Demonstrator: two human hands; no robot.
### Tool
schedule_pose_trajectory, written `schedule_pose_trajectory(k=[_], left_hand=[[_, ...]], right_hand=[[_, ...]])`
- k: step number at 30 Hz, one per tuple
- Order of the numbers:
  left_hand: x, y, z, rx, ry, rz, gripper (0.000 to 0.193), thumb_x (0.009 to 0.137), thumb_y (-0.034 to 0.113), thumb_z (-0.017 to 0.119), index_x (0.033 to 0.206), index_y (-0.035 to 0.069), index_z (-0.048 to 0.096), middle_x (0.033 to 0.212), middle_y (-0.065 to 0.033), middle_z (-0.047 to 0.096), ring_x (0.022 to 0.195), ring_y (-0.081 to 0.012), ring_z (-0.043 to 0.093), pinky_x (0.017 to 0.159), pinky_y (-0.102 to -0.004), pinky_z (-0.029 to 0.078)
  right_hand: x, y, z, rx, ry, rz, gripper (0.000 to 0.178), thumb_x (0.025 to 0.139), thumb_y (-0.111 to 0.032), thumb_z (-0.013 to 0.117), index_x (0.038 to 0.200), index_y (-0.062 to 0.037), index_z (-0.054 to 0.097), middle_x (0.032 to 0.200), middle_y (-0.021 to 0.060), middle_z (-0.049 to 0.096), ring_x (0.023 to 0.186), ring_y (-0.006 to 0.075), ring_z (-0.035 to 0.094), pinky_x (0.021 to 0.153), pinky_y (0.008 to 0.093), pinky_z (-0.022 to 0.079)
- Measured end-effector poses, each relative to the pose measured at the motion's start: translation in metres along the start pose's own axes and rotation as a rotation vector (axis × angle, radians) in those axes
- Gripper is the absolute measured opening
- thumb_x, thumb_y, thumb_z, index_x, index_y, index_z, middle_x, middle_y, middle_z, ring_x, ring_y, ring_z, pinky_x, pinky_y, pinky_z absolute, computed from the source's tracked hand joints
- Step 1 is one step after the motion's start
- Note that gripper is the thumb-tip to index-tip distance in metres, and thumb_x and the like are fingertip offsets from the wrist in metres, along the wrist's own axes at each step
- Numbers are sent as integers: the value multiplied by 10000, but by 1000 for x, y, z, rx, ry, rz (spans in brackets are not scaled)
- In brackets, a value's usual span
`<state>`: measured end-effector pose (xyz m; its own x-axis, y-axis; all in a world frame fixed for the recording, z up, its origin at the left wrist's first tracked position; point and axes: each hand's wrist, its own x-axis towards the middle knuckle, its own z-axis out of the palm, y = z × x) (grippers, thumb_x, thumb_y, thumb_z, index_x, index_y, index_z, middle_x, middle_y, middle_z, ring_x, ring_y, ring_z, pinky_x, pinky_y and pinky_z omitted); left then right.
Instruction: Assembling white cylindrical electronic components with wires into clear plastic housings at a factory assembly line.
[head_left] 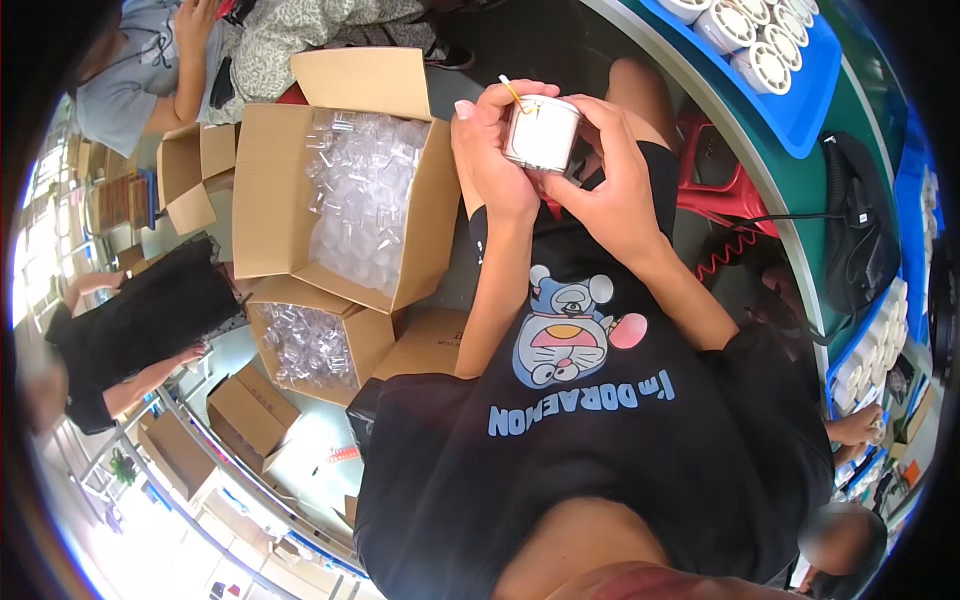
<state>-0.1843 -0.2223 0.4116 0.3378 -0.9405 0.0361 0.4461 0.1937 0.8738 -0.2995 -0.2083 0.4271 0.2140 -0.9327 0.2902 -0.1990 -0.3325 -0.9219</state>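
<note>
In front of my lap, both hands hold a white, round, cup-sized housing (543, 130) with what looks like a clear rim or cover. A thin yellow wire-like strip (511, 92) with a pale tip sticks up at its upper left side. My left hand (497, 145) is closed round the left side, its fingers running behind the far edge. My right hand (612, 165) grips the right side, thumb near the bottom and fingers on the top edge. To the left of my hands, an open carton (265, 190) holds many clear plastic cups (365, 190).
Below it stands a smaller carton (367, 345) of clear plastic parts. At upper right, a blue tray (800, 125) of white round vented pieces (765, 65) lies on a green table (690, 20). A black bag (858, 220) and a red stool (725, 190) are nearby. Other people surround me.
</note>
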Motion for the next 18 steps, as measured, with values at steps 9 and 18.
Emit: schedule_pose_trajectory(k=[9, 18], left_hand=[[1, 3, 0, -20, -34, 135, 630, 985, 473, 232, 872, -23, 603, 851, -183, 644, 832, -271, 630, 778, -369, 518], [3, 12, -3, 33, -51, 189, 635, 998, 430, 224, 798, -46, 594, 800, -172, 611, 804, -285, 619, 772, -377, 500]], right_hand=[[-6, 1, 4, 12, 58, -142, 679, 627, -5, 750, 1246, -24, 473, 1193, 178, 532, 1080, 333, 553, 910, 368, 467], [-7, 0, 12, 100, 87, -142, 663, 626, -7, 767, 1226, -22, 485, 1160, 167, 539, 1049, 326, 559, 892, 358, 470]])
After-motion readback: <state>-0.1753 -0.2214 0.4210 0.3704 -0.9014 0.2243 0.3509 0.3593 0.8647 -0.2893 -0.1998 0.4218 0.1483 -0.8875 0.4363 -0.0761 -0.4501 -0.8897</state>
